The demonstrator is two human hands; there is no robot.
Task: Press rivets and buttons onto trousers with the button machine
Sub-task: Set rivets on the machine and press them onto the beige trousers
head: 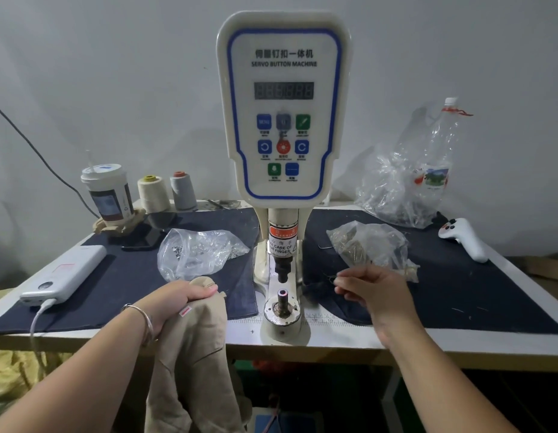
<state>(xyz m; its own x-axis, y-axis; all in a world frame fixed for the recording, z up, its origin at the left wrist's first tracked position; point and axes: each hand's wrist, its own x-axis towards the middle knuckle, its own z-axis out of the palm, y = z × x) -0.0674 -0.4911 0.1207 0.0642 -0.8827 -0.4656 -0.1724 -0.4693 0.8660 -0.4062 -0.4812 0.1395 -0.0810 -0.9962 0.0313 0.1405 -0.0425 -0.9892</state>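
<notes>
Head view, left hand (177, 300) gripping trousers (193, 354)

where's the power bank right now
In the head view the white power bank lies at the table's left edge, partly on the dark cloth, left of the clear bag, with a cable plugged into its near end.

The servo button machine (283, 107) stands upright at the middle of the tabletop (334, 339), its cream head with a blue-bordered button panel and a dark display. Below it the black punch (282, 270) hangs apart above the lower die post (283, 300). Beige trousers (193, 348) hang bunched over the near edge, left of the die.
</notes>
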